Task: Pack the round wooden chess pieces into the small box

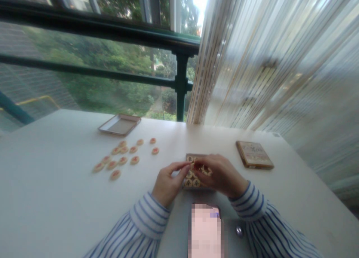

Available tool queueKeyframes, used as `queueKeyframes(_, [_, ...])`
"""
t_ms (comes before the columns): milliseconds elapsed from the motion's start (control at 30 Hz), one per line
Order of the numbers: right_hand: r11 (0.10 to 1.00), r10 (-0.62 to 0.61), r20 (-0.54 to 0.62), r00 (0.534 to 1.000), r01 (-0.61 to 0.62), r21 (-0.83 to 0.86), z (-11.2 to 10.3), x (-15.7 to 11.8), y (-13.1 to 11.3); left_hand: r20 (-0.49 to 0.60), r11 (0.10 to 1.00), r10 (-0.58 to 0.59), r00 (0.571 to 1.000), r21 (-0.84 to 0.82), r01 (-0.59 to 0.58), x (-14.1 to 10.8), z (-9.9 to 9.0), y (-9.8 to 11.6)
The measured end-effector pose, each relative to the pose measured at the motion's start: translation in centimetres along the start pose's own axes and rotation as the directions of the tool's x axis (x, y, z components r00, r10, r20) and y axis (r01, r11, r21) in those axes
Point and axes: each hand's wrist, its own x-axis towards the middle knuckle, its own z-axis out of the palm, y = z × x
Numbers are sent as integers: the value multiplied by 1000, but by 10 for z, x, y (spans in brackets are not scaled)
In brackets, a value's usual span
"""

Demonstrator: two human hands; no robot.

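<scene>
Both hands meet over a small shallow box [185, 187] of xiangqi pieces. Round pale pieces with dark characters [192, 183] lie in rows in its near left part. At the box's left side my left hand [171, 181] is closed in a pinch, with the pale edge of a piece at its fingertips. Over the box's right part my right hand [221, 173] is curled. Pale pieces [206, 170] show between its thumb and fingers, partly hidden. Off to the left, several red-marked xiangqi pieces [122, 160] lie loose on the white table [67, 198].
A shallow rectangular tray [122, 125] rests at the back left. Toward the right lies a flat brown box [254, 154]. A phone [206, 231], its screen blurred out, is near me between my forearms. Behind the table are a green railing [181, 82] and a string curtain [215, 55].
</scene>
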Motion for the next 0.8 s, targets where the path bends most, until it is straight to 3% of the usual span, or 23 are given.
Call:
queueKeyframes(233, [1000,-1,112,994,1,-1,-4,-1,7,-153,986,4,988,162,22,3,-3,-14])
queueKeyframes(800, [998,-11,276,961,29,-63,5,-4,12,-117,974,-21,993,222,47,4,-4,-24])
